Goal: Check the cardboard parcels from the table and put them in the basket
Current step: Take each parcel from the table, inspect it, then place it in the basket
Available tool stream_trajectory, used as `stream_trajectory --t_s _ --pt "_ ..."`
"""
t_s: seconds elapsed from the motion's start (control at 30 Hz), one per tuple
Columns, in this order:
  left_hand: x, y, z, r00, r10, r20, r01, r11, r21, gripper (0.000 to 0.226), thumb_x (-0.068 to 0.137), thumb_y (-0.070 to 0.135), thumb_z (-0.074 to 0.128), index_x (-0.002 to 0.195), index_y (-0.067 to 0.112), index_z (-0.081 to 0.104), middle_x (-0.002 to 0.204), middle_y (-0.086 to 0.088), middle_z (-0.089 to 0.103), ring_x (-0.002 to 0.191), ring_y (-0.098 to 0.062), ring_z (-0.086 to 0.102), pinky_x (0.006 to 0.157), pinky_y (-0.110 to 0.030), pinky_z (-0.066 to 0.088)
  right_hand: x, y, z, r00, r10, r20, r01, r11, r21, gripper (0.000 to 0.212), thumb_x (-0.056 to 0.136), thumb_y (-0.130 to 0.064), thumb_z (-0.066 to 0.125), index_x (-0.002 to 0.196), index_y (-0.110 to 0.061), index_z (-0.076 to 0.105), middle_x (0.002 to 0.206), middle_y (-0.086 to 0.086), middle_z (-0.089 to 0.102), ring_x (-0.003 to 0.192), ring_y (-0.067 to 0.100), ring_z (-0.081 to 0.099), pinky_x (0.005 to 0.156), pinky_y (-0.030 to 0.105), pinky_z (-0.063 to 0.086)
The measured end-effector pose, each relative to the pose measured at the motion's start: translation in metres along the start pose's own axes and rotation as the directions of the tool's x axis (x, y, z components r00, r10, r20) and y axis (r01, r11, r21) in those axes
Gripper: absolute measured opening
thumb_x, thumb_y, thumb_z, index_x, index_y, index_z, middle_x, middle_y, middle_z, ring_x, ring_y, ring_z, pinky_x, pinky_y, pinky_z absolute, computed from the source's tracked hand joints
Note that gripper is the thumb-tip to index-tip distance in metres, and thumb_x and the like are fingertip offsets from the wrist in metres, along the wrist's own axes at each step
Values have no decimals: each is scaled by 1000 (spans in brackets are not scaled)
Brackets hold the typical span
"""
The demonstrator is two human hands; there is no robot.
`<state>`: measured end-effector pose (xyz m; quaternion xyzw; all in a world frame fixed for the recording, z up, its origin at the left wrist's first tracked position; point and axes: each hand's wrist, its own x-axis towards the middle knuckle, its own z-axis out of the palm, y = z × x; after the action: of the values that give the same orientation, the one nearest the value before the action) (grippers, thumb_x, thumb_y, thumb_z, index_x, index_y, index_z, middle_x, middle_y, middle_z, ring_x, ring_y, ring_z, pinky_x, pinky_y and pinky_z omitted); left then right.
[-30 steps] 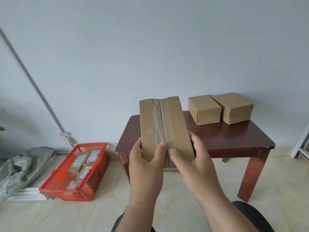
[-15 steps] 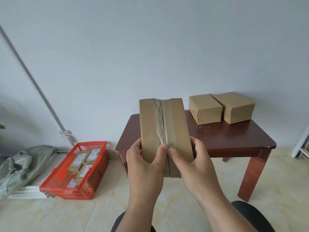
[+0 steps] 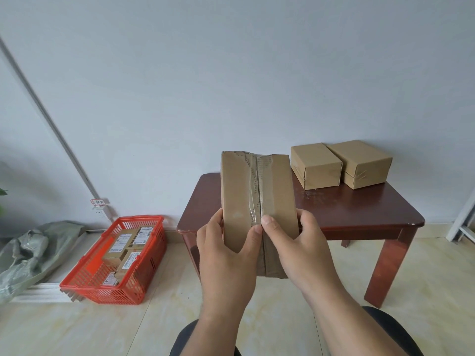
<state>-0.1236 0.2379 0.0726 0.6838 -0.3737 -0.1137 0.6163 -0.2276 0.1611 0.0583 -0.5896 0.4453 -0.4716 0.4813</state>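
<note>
since the parcel (image 3: 255, 196) is being checked, both hands hold it upright in front of the table (image 3: 334, 209), taped seam facing the person. the left hand (image 3: 226, 255) and right hand (image 3: 298, 247) wrap its lower sides, thumbs meeting on the tape (probably testing the seal). the basket (image 3: 115, 258) waits left of the table.

Dark wooden table (image 3: 359, 217) with two parcels (image 3: 317, 167) (image 3: 365, 163); red basket (image 3: 133, 291) on floor (image 3: 77, 330).
</note>
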Motion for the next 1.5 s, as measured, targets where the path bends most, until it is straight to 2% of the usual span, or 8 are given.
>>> stream_trajectory --t_s 0.13,0.3,0.47,0.67,0.83,1.0,1.33,1.5 --pt "4 0 -2 999 -33 3 33 999 7 49 83 47 82 124 41 55 119 22 56 112 5 57 89 -17 48 -3 0 -2 1000 -14 6 14 1000 -14 43 82 -60 81 112 -36 61 114 -11 71 102 4 69 87 36 59" --pt "18 9 -6 998 -66 24 67 998 -20 43 87 49 80 118 32 56 102 21 67 88 18 61 67 -8 47 -9 -3 -4 998 -63 5 63 998 -27 41 83 -52 83 113 -38 59 115 -13 70 102 2 69 85 32 58" --pt "13 7 -1 999 -38 27 38 999 -7 38 88 51 77 122 46 61 114 22 71 104 6 66 91 -33 58 -6 -13 -5 1000 -22 5 22 999 -38 42 85 -54 81 108 -36 52 111 -11 68 96 1 67 74 26 52" --pt "4 3 4 1000 -15 14 15 1000 -3 50 81 59 77 126 52 55 121 23 66 114 1 64 94 -37 58 -1 -19 -9 999 35 8 -35 998 -52 49 86 -62 76 111 -29 50 103 -13 70 89 -3 66 65 21 47" --pt "17 8 -1 1000 -24 2 24 1000 13 57 73 78 67 119 47 54 118 18 63 115 -5 62 97 -42 56 -7 -10 -9 998 -27 61 29 999 -37 56 82 -67 77 129 -45 56 119 -19 69 103 -2 68 84 29 57" --pt "22 15 -3 998 -4 58 0 998 64 52 83 71 68 130 49 58 110 23 60 116 -5 57 96 -34 50 -7 -9 -8 999 -38 31 39 999 -31 52 83 -64 76 129 -45 59 123 -21 59 106 -2 65 93 36 58" --pt "8 13 1 998 -14 57 8 994 109 49 82 65 72 127 53 55 108 22 54 113 7 49 83 -14 41 -3 -15 -8 999 38 -20 -40 995 -89 53 82 -80 65 107 -36 52 113 -13 64 102 7 65 81 36 55" --pt "14 13 1 996 -80 35 77 995 69 41 84 67 72 112 39 59 102 19 71 94 3 68 87 -39 59 -12 -17 -8 999 45 12 -45 999 3 46 85 -64 73 105 -33 47 105 -13 69 91 -2 66 70 24 49"
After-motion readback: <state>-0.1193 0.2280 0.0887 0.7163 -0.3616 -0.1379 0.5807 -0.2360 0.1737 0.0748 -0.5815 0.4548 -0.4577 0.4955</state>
